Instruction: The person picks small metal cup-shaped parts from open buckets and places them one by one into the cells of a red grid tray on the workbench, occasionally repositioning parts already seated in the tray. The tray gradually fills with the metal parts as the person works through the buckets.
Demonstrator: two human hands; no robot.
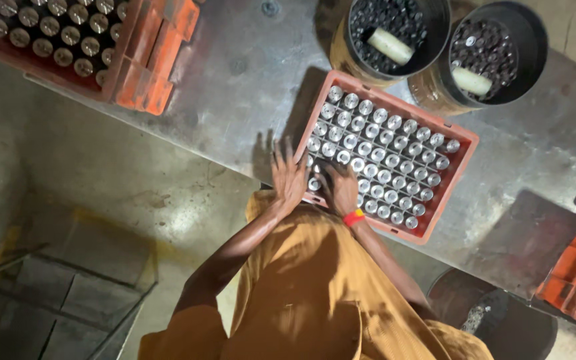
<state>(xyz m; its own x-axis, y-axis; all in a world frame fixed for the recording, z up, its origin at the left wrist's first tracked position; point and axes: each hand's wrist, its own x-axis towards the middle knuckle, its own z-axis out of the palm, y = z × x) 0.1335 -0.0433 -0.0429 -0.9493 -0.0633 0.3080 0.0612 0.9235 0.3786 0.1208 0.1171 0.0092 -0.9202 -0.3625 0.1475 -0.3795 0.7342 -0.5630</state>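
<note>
Head view: both hands are resting on shiny metal cylinders filling a red plastic crate. Left hand is lying flat, fingers spread and released; right hand is curling over cylinders, grip unclear.

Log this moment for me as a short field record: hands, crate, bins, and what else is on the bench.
left hand: flat on the near left corner of the red crate, fingers spread
right hand: resting on the metal cylinders in the crate's near rows; red wristband
red crate: on the metal bench, filled with upright cylinders in a grid
black bins: two beyond the crate, left bin, right bin, each holding dark small parts and one pale cylinder
second crate: far left, also full
</note>
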